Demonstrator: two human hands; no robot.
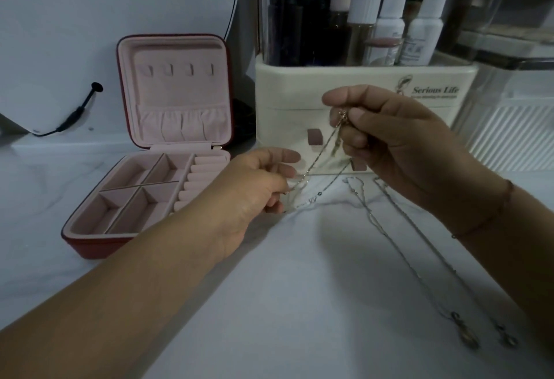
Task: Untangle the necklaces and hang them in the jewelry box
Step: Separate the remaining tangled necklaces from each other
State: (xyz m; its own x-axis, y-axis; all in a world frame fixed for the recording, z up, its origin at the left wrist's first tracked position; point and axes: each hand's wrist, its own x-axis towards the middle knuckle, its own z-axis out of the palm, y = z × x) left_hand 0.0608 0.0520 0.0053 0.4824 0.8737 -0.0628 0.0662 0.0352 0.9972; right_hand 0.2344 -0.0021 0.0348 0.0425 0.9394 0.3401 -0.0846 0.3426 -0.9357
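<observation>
A thin chain necklace [314, 160] hangs stretched between my two hands above the white table. My right hand [386, 142] pinches its upper end, where a small gold pendant shows at the fingertips. My left hand [260, 187] pinches the chain's lower end. Two more silver necklaces [401, 246] lie stretched out on the table under my right forearm, their pendants near the front right. The red jewelry box [144, 175] stands open at the left, with a pink lining, several small hooks in its upright lid and nothing on them.
A cream cosmetic organiser [362, 115] with several bottles stands behind my hands. A clear ribbed container [509, 136] is at the right. A round mirror [120, 19] with a black cable [75, 115] leans at the back left.
</observation>
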